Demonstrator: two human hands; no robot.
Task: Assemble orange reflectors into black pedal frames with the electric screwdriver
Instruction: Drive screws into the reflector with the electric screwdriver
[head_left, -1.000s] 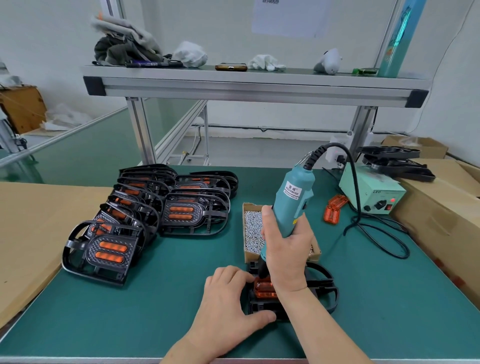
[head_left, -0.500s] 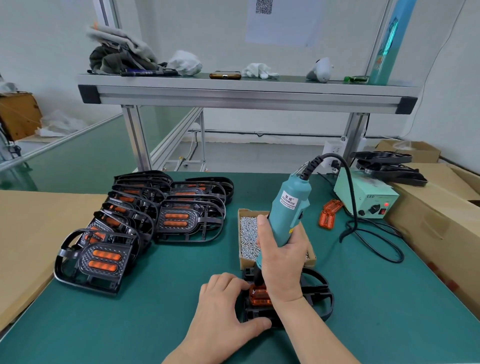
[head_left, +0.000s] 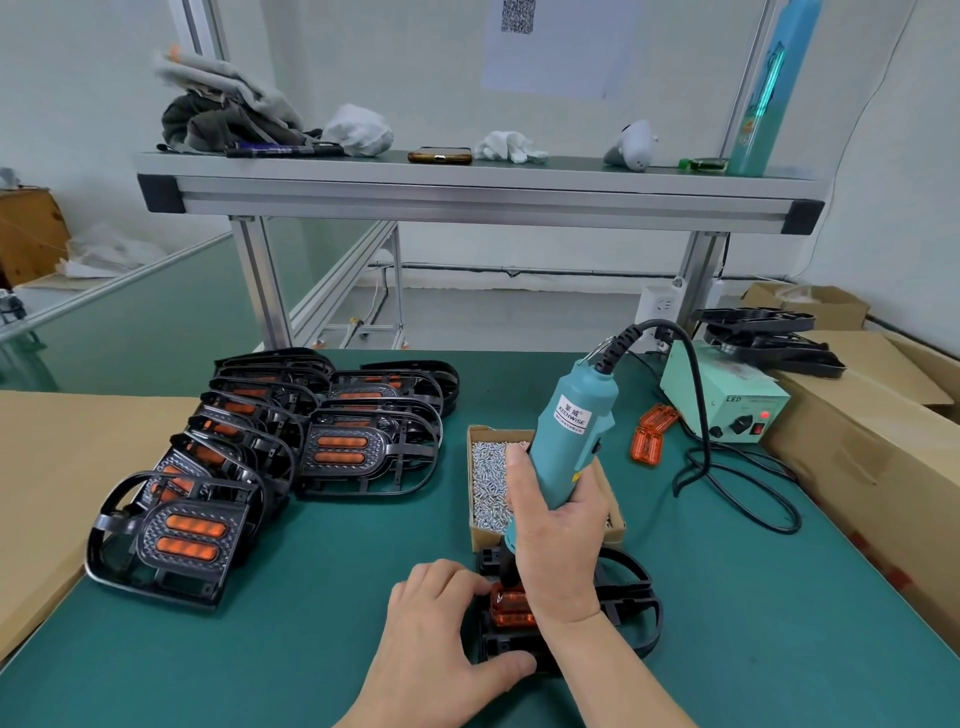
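A black pedal frame (head_left: 631, 605) lies on the green mat near the front edge, with an orange reflector (head_left: 511, 610) seated in it. My right hand (head_left: 556, 535) grips the teal electric screwdriver (head_left: 569, 436), held nearly upright with its tip down on the reflector. My left hand (head_left: 441, 639) holds the frame's left side, thumb curled under its front edge and fingers on top. The screwdriver's bit is hidden behind my hands.
Several finished pedals (head_left: 270, 457) with orange reflectors lie stacked at the left. A small cardboard box of screws (head_left: 491, 483) sits just behind the frame. Loose orange reflectors (head_left: 652, 434), the power supply (head_left: 727, 402), its cable and cardboard boxes (head_left: 883, 457) occupy the right.
The hands and screwdriver stay on the same pedal; the tool leans slightly more upright. The camera view has tilted up a little.
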